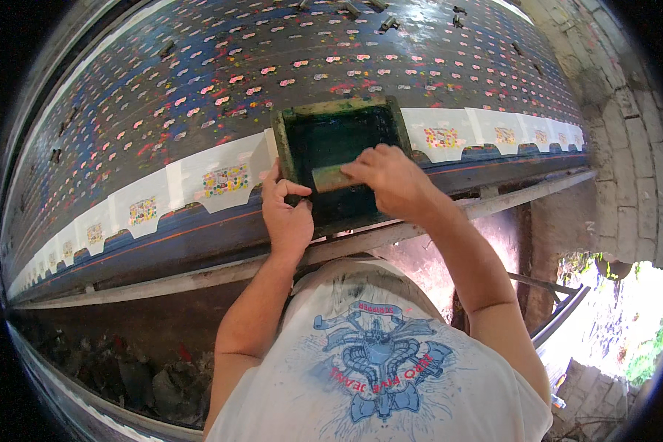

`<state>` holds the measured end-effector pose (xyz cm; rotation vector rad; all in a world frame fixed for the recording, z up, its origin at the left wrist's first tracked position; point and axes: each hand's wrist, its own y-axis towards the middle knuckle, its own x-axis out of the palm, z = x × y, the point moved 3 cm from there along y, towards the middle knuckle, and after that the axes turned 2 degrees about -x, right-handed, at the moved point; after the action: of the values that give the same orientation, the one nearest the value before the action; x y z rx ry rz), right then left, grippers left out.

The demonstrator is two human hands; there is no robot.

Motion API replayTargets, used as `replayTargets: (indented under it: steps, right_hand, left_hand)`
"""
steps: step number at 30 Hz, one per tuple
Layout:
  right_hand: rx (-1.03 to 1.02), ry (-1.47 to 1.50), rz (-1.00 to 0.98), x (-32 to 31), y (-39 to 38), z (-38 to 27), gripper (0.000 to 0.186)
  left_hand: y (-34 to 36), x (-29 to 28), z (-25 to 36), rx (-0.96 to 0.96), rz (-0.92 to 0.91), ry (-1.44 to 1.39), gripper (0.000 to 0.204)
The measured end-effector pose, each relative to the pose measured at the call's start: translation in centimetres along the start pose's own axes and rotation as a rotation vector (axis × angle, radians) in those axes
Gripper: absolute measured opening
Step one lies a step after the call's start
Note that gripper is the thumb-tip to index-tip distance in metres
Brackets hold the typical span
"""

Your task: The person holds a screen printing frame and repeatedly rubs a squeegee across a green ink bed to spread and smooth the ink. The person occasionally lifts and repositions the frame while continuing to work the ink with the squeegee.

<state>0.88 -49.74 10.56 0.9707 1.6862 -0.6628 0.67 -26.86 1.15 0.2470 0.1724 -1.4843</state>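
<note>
Long dark table (313,90) speckled with pink and white marks runs beyond both hands, dotted white pieces (226,181) lined along its near edge, grey blockwork (619,158) far right. Right hand (394,183) grips a flat squeegee (330,178), which juts leftward over the dark frame (339,109); left hand (287,212) curls at the frame's left side, grip unclear.

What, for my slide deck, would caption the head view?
Left hand at a dark frame, right hand gripping a flat tool over it, white pieces alongside.
</note>
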Motion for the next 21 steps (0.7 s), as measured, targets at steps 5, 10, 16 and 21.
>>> replayTargets:
  steps: [5,10,16,21]
  right_hand:
    - [-0.059,0.029,0.07,0.6,-4.1,-3.2,0.047]
    - [-0.017,0.173,0.057,1.3,-6.4,-3.2,0.049]
    - [0.293,0.223,0.494,1.4,-11.1,0.8,0.046]
    - [0.393,1.044,0.624,2.6,-16.0,8.3,0.043]
  left_hand:
    - [0.1,-0.2,-0.4,-0.015,0.014,0.002,0.025]
    - [0.2,-0.2,-0.6,-0.029,0.011,-0.016,0.026]
    - [0.3,0.0,0.1,-0.063,0.023,-0.207,0.027]
    - [0.3,4.6,3.9,0.077,0.037,-0.208,0.028]
